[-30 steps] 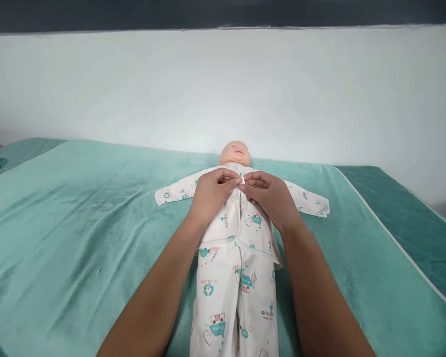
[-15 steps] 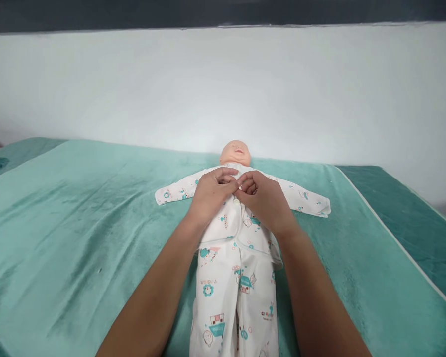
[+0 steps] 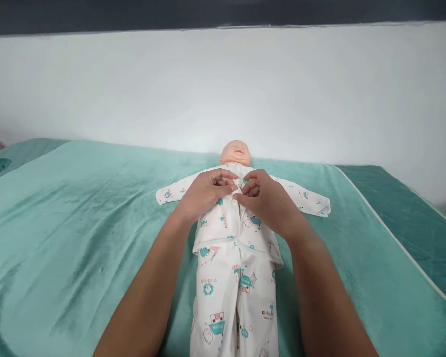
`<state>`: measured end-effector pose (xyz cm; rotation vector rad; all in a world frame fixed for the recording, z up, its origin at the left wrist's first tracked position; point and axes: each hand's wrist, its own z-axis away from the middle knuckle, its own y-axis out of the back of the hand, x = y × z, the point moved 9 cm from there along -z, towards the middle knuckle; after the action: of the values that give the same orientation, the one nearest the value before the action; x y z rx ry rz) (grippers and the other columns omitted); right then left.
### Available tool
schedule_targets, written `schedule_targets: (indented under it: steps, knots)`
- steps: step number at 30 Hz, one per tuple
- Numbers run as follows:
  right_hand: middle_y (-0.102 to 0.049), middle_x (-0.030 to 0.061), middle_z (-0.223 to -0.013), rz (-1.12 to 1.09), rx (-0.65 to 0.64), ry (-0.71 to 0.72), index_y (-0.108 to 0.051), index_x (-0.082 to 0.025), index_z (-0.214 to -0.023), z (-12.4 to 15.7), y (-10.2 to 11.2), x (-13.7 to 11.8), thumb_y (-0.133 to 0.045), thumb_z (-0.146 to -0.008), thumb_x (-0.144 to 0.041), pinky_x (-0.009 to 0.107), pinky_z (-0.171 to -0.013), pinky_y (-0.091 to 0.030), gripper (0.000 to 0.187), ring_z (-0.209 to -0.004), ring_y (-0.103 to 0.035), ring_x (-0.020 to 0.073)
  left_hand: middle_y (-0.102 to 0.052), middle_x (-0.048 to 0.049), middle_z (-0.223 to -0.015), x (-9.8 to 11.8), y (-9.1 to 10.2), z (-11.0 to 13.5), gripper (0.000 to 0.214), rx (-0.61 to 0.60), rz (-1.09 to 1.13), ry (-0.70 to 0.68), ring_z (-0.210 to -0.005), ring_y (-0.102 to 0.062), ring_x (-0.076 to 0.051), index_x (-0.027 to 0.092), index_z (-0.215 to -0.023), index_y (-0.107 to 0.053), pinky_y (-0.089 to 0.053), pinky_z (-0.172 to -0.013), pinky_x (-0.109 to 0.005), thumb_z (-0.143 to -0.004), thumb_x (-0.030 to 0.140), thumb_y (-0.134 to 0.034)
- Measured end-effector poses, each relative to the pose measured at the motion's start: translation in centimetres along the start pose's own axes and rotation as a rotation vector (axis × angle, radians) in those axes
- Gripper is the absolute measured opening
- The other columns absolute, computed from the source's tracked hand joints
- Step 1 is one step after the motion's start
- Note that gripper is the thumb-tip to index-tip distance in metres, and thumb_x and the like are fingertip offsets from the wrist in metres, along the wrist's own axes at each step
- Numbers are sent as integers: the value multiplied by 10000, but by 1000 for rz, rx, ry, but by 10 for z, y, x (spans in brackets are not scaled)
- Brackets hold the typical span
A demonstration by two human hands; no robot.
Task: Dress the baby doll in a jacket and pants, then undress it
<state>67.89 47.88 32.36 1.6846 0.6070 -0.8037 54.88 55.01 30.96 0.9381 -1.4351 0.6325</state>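
Note:
A baby doll (image 3: 235,152) lies on its back with its arms spread, dressed in a white printed shirt (image 3: 219,227) and matching trousers (image 3: 217,297). Both hands are at the chest, over the shirt's front opening. My left hand (image 3: 208,191) pinches the shirt front with thumb and curled fingers, its index finger stretched over the cloth. My right hand (image 3: 269,201) has its fingers curled on the opposite edge, thumb beside a pale round button (image 3: 235,202). The cloth right under the fingertips is partly hidden. Below the button, the two front edges lie side by side down to the hem.
The doll rests on a teal plush cover (image 3: 96,223) with soft wrinkles on the left. A pale seam borders a darker teal strip (image 3: 401,203) at the right. Behind the doll's head rises a white wall (image 3: 223,89) with a dark band along the top.
My hands, fingertips touching before, have drawn slightly apart. The left went a little to the left, the right a little to the right, and more of the button and front edge shows.

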Motion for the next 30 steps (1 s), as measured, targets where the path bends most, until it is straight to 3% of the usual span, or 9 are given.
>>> schedule_targets:
  steps: [5, 10, 14, 18, 20, 24, 30]
  knots:
    - [-606, -11, -683, 294, -141, -98, -501, -224, -734, 21, 2, -6, -622, -836, -382, 292, -500, -297, 224, -555, -481, 134, -616, 2, -784, 8, -3, 10, 175, -170, -169, 2, -675, -482, -107, 218, -887, -728, -375, -605, -255, -830, 376, -680]
    - [-426, -25, -540, 450, -195, -66, -332, -204, -596, 25, -5, -12, -563, -829, -235, 317, -488, -192, 330, -501, -284, 106, -644, -17, -891, 11, -12, 17, 194, -372, -297, -35, -791, -525, -136, 213, -883, -721, -426, -704, -277, -826, 396, -694]
    - [-399, -33, -542, 287, -274, -69, -312, -197, -585, 21, -7, -8, -552, -847, -251, 311, -469, -181, 359, -494, -269, 92, -628, -3, -857, 10, -15, 16, 132, -409, -306, -27, -794, -531, -129, 201, -834, -693, -431, -721, -271, -814, 331, -702]
    - [-565, -19, -605, -42, -401, -84, -471, -196, -604, 18, -13, -9, -554, -902, -359, 259, -497, -330, 349, -527, -472, 93, -561, 28, -740, 10, -14, 17, 153, -388, -301, -15, -691, -474, -101, 194, -794, -661, -379, -636, -254, -827, 340, -691]
    - [-577, -21, -596, -209, -413, -81, -509, -194, -618, 16, -14, -9, -574, -904, -374, 243, -524, -379, 344, -540, -511, 93, -548, 33, -723, 12, -13, 18, 174, -372, -248, -24, -673, -464, -94, 192, -793, -653, -365, -615, -246, -830, 355, -698]
    - [-544, -34, -531, -429, -398, -71, -535, -189, -606, 10, -17, -5, -619, -889, -376, 222, -471, -364, 350, -485, -491, 84, -592, 26, -745, 14, -12, 18, 165, -327, -96, -20, -699, -519, -92, 187, -808, -665, -403, -637, -236, -817, 339, -730]
    - [-510, -43, -456, -514, -346, -36, -525, -177, -537, 5, -21, -3, -652, -887, -367, 204, -403, -298, 419, -405, -423, 59, -675, -5, -815, 10, -14, 17, 132, -357, 4, 0, -792, -617, -114, 180, -855, -694, -479, -736, -254, -820, 301, -736]
